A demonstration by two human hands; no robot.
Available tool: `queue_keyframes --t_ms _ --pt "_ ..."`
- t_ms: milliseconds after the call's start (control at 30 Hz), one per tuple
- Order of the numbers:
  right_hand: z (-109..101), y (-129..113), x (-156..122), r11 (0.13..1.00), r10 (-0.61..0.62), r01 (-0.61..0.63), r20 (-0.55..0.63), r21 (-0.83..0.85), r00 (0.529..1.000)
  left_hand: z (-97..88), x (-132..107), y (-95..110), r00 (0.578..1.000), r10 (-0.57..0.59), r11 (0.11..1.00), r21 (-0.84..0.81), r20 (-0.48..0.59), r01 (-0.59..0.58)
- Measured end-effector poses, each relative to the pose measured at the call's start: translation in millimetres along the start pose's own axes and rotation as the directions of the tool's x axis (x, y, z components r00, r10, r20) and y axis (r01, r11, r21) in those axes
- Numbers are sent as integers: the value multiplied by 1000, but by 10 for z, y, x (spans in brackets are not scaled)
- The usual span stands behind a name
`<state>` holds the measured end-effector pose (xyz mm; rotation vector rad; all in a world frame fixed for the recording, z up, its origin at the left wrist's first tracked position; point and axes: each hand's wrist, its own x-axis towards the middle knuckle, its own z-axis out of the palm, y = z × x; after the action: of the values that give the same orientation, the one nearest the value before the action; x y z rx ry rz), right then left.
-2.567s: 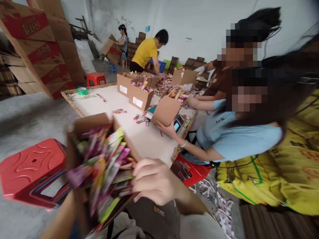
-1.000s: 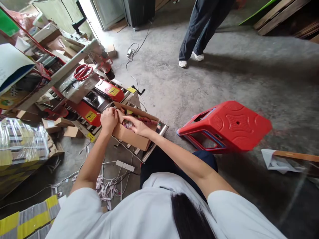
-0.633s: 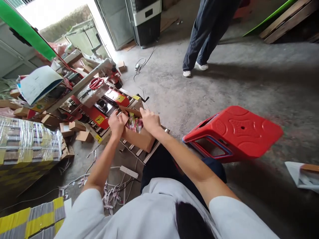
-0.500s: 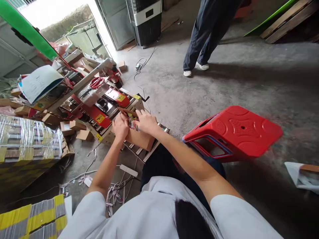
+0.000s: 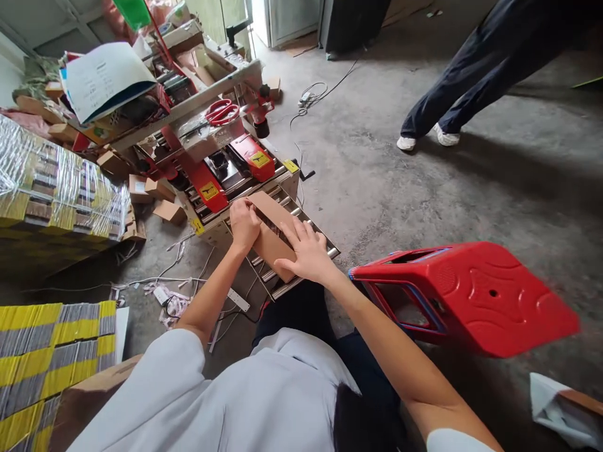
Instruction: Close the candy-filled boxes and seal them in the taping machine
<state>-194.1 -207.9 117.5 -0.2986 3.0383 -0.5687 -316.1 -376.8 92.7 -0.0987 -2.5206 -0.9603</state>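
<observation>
A small brown cardboard box [image 5: 272,250] sits on the metal roller conveyor [image 5: 330,242] in front of me. Its long flaps lie folded over the top, with a narrow dark gap between them that hides most of the inside. At the box's left end, my left hand [image 5: 245,225] has its fingers curled around the edge. My right hand [image 5: 307,252] lies across the near right end, fingers spread and touching the cardboard, thumb toward the near side. Just beyond the box stands the carton sealing machine [image 5: 221,169], with red guards bearing yellow warning labels.
Red-handled scissors [image 5: 221,112] and a paper sheet [image 5: 106,81] rest on the machine. A red plastic stool [image 5: 499,295] is on my right. Yellow-and-grey stacks [image 5: 56,364] and cables [image 5: 155,279] lie at left. Another person's legs [image 5: 461,81] stand at the back right.
The box stood open with its contents showing; now flaps cover most of the top. My right hand has moved from the opening onto the right end. The whole view has shifted.
</observation>
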Motion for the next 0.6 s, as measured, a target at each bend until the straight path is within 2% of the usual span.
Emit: queue_keyframes --t_ms 100,200,267,367,433,500,533,600 --pt "18 -3 2 999 36 -39 -68 -37 997 28 -7 16 996 -45 997 57 -78 50" --pt "82 -26 -39 989 32 -48 -115 -139 993 17 -182 64 988 39 999 33 -148 -34" --pt "135 -53 -85 983 -5 -13 -95 -183 995 39 -322 117 994 70 997 33 -88 -67" --pt "209 -128 -129 980 -22 5 -82 -200 996 134 -374 142 1000 3 1000 -5 -6 -3" --pt "259 -197 -101 978 28 -53 -126 -203 992 203 -289 77 999 -26 991 -135 -41 20" --pt "311 -273 28 973 78 -114 -179 -200 981 241 -172 -42 987 -78 942 -333 -143 26" --pt "334 -316 150 973 88 -125 -191 -193 978 244 -126 -110 967 -143 903 -428 -209 41" --pt "353 -428 537 980 77 -109 -191 -164 979 212 -90 -240 903 -305 819 -567 -302 87"
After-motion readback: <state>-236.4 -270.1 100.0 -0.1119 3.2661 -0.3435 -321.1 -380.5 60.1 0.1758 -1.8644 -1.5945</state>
